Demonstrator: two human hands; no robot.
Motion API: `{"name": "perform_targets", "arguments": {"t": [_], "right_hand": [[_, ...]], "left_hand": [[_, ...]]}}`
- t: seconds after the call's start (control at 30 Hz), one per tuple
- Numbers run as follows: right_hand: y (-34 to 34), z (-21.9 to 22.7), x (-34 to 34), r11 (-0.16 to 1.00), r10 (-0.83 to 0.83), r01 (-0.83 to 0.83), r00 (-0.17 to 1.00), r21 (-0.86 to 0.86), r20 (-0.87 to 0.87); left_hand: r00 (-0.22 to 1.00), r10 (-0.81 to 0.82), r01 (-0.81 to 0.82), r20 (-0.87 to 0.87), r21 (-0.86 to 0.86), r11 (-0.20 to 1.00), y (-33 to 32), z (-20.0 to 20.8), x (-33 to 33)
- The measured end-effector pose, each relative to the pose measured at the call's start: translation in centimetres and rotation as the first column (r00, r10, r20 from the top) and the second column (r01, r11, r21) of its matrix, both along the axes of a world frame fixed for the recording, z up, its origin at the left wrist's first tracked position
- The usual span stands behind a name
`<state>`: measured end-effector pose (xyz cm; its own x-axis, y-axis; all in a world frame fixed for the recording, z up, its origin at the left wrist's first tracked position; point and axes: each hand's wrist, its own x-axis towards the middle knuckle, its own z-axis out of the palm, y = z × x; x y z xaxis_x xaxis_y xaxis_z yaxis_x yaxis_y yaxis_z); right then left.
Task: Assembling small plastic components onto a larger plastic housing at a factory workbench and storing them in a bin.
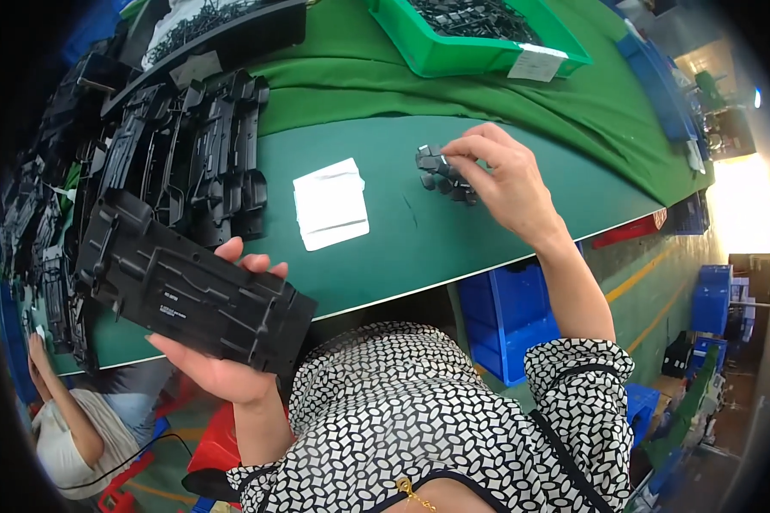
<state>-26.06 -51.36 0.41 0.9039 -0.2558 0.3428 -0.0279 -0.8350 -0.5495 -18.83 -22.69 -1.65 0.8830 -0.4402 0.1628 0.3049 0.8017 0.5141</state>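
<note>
Smooth green tabletop (393,252) fills mid-frame; left hand (227,376), lower left, clasps ribbed black panel (201,295); right hand (509,179) pinches angular piece (429,157).

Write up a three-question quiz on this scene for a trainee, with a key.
1. Which hand holds the long black molded part?
2. True or false: the green bin holds small black pieces.
3. Multiple choice: what lies on the table between the molded part and the right hand?
A) a red cloth
B) a flat white item
C) a screwdriver

Key:
1. The left hand.
2. True.
3. B.
</note>
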Motion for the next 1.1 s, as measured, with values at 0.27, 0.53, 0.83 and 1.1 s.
{"name": "perform_targets", "arguments": {"t": [0.27,0.53,0.83,1.1], "right_hand": [[-0.2,-0.8,1.7,0.998,0.054,-0.059,0.971,-0.013,-0.233],[-0.4,-0.1,2.2,0.995,0.094,-0.100,0.979,-0.023,-0.183],[5.5,1.4,4.2,0.953,0.299,-0.289,0.947,0.092,-0.120],[7.6,2.1,7.1,0.948,0.316,-0.289,0.895,0.131,-0.316]], "left_hand": [[0.998,-0.008,0.006,0.057,0.043,0.999,-0.1,-0.9,0.3],[1.000,-0.012,0.012,0.012,-0.008,1.000,0.3,-2.1,0.5],[0.998,0.058,-0.057,0.024,-0.010,0.998,0.1,-3.2,0.7],[0.994,0.098,-0.101,0.052,0.063,0.993,0.5,-3.2,1.0]]}}
